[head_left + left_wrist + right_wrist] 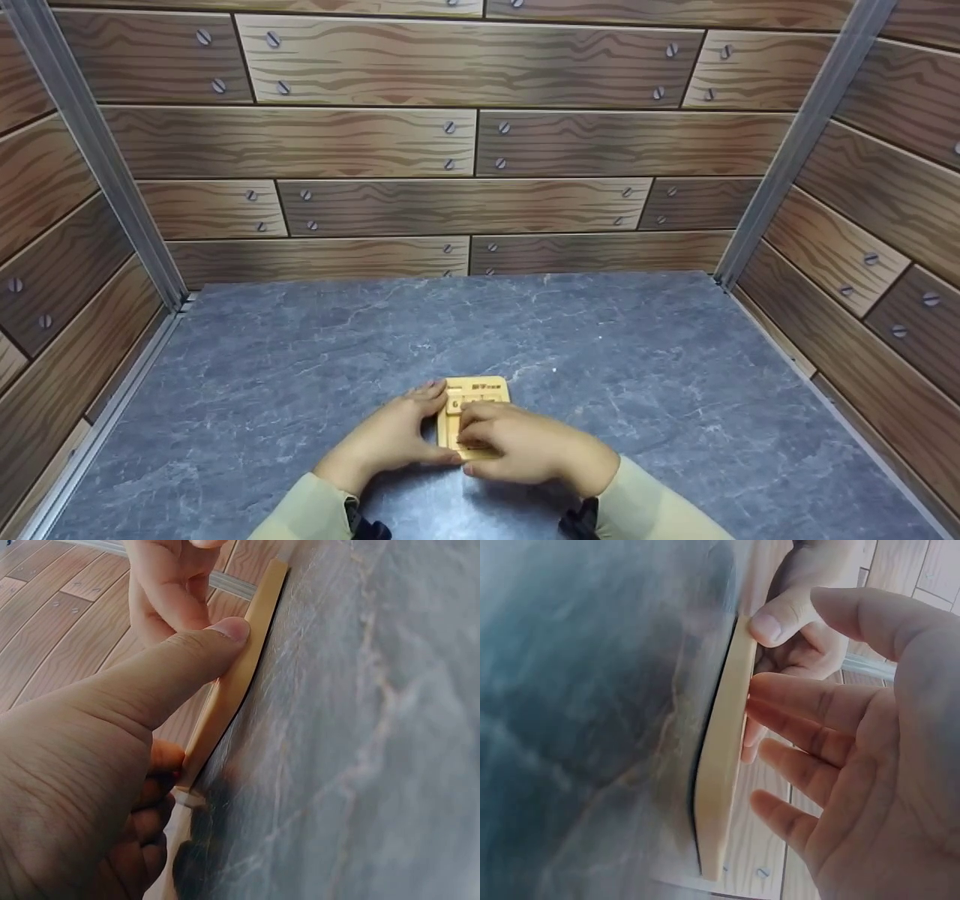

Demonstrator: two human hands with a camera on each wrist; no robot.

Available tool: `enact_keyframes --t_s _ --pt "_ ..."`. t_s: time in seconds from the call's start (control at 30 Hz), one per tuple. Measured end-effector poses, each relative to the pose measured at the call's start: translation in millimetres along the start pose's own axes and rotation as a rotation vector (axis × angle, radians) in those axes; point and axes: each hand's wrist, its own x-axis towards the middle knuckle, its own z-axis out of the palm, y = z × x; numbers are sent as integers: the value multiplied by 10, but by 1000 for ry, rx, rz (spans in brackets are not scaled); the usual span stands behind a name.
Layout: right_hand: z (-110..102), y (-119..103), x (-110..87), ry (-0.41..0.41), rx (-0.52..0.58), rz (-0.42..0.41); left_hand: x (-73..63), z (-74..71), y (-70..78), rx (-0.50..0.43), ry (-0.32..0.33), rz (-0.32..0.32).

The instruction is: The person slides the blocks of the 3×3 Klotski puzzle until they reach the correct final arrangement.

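A yellow number slide puzzle [478, 385] lies flat on the tabletop in the head view, with a tile marked 6 near its left side. My left hand [384, 436] grips its left side, the thumb at the near edge and the fingers toward the far corner. Over the tiles is my right hand [536, 447], covering most of them. In the right wrist view its fingers [817, 701] reach out fairly straight, and the fingertips touch the puzzle's top. The left thumb [187, 660] presses the puzzle's edge in the left wrist view.
The grey-blue marbled tabletop [315, 337] spreads around the puzzle. Wood-patterned walls [375, 142] stand at the back and both sides. Metal posts [112, 165] mark the back corners. Black wrist straps [364, 523] sit over pale sleeves.
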Motion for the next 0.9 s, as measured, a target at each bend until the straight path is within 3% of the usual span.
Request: enact_keyframes --t_s 0.17,0.37,0.9 --pt "19 58 13 32 19 76 0 5 0 8 6 9" --pt "37 107 -16 -46 -1 168 5 2 14 4 -1 7" --pt "20 55 6 -38 -98 145 9 12 2 9 3 1"
